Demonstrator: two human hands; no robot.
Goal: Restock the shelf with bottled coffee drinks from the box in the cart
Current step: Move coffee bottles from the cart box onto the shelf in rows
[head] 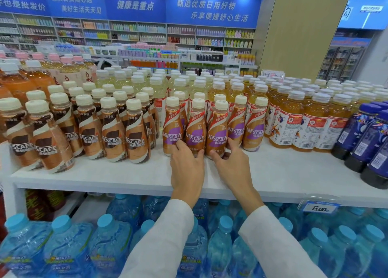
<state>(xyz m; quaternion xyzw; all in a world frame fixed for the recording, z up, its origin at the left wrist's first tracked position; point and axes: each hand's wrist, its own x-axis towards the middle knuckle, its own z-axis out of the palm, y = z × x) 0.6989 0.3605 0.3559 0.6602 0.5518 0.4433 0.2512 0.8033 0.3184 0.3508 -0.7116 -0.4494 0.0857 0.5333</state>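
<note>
My left hand (186, 166) curls round the foot of one purple-label coffee bottle (195, 128), and my right hand (233, 162) grips its neighbour (217, 130) the same way. I judge the low hold lets me slide them upright into the front row on the shelf (126, 179), labels outward. Both read NESCAFE, like the brown-label bottles (136, 135) alongside. A price tag (320, 208) reads 6.00. The box and cart are out of view.

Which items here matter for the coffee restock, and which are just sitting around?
Job:
- purple-label Nescafe bottles
- left hand and right hand, each round a bottle base
- white shelf
(Box and cart are not in view.)

Just there:
- brown-label Nescafe bottles
- amber drink bottles
- dark blue bottles
- water jugs
- price tag
</note>
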